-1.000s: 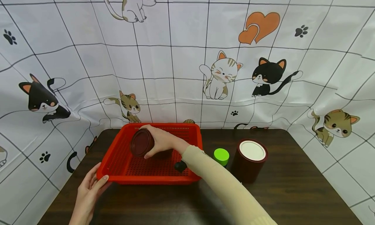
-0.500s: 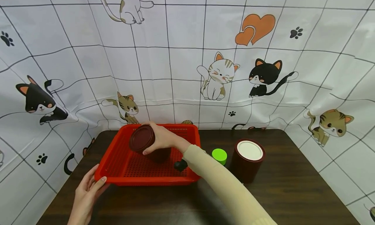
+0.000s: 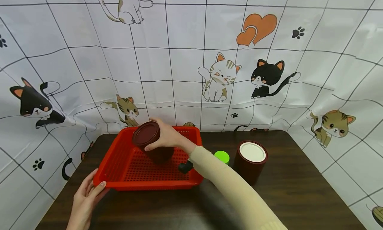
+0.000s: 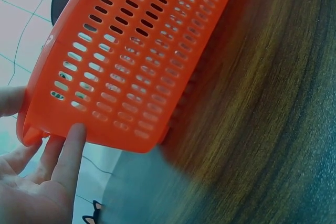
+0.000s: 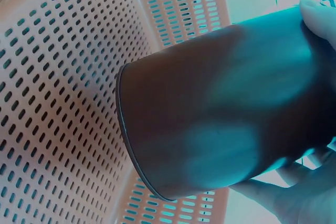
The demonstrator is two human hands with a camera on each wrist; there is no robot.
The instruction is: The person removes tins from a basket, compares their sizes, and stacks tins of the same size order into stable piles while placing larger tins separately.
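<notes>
My right hand [image 3: 166, 136] grips a dark brown cylindrical canister [image 3: 161, 154] near its lidded end, fingers and thumb around its side. The canister leans inside the red perforated plastic basket [image 3: 149, 185], its lid facing up and to the left. In the right wrist view, the lower end of the canister [image 5: 173, 124] is close to the basket floor [image 5: 58, 98]; whether they touch I cannot tell. My left hand [image 3: 83, 201] holds the basket's near left corner, thumb over the rim and fingers beneath, as the left wrist view of the basket [image 4: 105, 93] also shows.
Right of the basket, a second brown canister with a white lid [image 3: 251, 163] stands upright on the dark wooden table [image 3: 299, 190]. Beside it, a bright green cap [image 3: 222, 156] shows partly behind my right sleeve. A cat-print sheet [image 3: 185, 67] hangs behind the table.
My right hand has raised the lidded end of the canister, so it leans less than before. The left hand keeps its hold on the basket corner. The head view has shifted slightly.
</notes>
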